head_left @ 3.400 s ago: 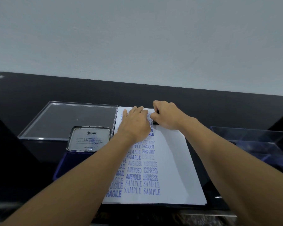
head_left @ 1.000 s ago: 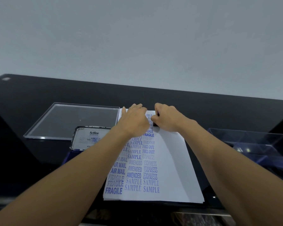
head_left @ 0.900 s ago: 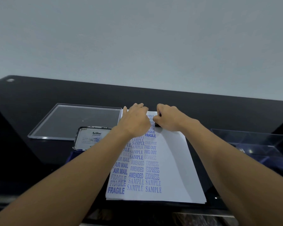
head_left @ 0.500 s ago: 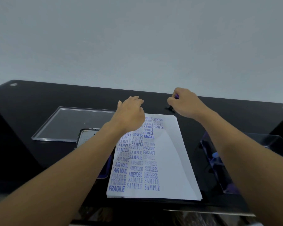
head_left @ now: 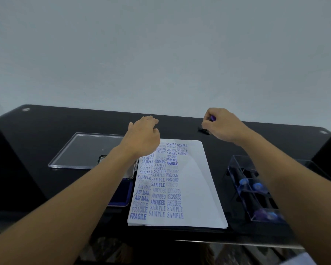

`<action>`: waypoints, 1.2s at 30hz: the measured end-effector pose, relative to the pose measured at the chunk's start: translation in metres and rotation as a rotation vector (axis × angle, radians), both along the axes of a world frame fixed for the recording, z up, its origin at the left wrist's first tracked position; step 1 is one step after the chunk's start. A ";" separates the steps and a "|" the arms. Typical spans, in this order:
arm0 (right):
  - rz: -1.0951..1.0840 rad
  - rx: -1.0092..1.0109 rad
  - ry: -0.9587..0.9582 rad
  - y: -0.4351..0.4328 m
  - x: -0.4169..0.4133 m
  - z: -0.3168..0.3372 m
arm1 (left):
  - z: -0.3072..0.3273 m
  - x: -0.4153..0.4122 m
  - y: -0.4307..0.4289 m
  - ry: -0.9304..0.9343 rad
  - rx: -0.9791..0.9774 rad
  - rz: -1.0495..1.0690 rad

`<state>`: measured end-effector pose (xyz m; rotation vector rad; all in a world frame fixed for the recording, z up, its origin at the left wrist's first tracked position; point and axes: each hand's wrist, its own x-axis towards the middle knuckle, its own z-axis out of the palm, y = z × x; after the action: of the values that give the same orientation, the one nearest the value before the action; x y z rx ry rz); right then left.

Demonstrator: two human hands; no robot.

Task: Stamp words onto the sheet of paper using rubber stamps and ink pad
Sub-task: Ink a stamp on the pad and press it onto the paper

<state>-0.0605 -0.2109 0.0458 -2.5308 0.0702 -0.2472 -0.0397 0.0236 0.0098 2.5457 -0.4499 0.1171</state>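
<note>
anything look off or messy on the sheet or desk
Only the prints: on the sheet of paper several stamped words overlap near the top, and some, like one EXPRESS, are faint. Nothing spilled or damaged.

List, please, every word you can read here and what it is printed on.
"SAMPLE": sheet of paper, stamped in blue.
"AIR MAIL": same sheet.
"FRAGILE": same sheet.
"FAX OUT": same sheet.
"EXPRESS": same sheet.
"AMENDED": same sheet.
Ink pad lid: label hidden, unreadable.

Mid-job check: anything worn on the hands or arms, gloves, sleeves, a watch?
None seen. Left forearm and right forearm are bare to the frame edge, no sleeves. Left hand and right hand have no gloves, watch or bands; rings are too small to tell.
</note>
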 end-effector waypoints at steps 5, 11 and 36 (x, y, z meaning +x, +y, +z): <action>0.002 -0.009 0.004 0.000 -0.010 0.004 | 0.005 -0.008 0.005 0.010 -0.010 0.007; 0.010 -0.010 0.019 0.003 -0.018 0.008 | 0.007 -0.015 0.012 0.003 -0.020 0.016; 0.059 -0.025 0.039 0.031 -0.032 0.005 | 0.009 -0.033 0.038 -0.011 -0.039 0.042</action>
<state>-0.0922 -0.1798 0.0510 -2.5583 0.0076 -0.1763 -0.0729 0.0617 0.0189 2.5183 -0.3951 0.1536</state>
